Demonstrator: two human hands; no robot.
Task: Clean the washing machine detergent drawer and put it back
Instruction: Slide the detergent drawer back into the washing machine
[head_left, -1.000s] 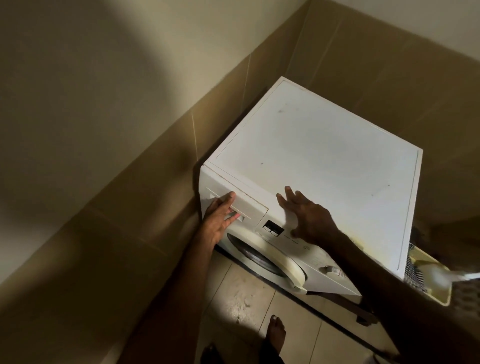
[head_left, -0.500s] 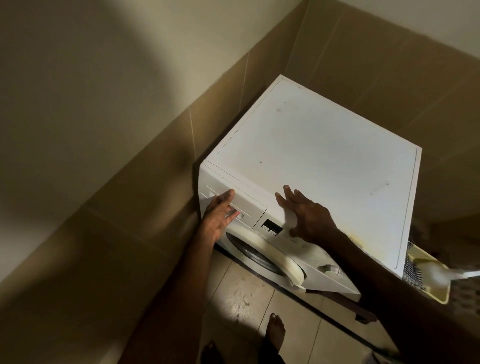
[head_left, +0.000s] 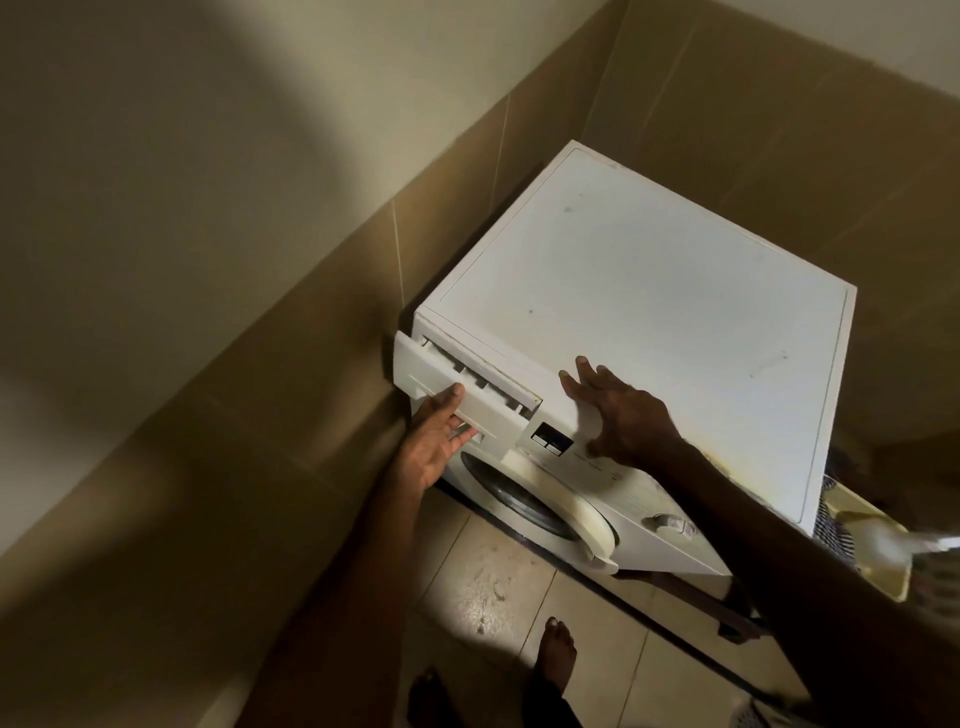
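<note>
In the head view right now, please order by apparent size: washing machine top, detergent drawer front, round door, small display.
1. washing machine top
2. round door
3. detergent drawer front, similar to the door, so unsure
4. small display

The room is dim and warm-toned, with one soft pool of light falling from above onto the top of the washing machine (head_left: 644, 322), which reads as the brightest surface, and a second pale patch on the floor tiles (head_left: 488, 577) just in front of it. Broad soft shadows cover the upper left wall (head_left: 156, 156) and the lower left corner, and both forearms are so dark that their detail is lost. Wide-angle distortion bends the wall lines toward the edges, and the yellow basket (head_left: 862, 540) at the right margin is smeared and blurred.
</note>
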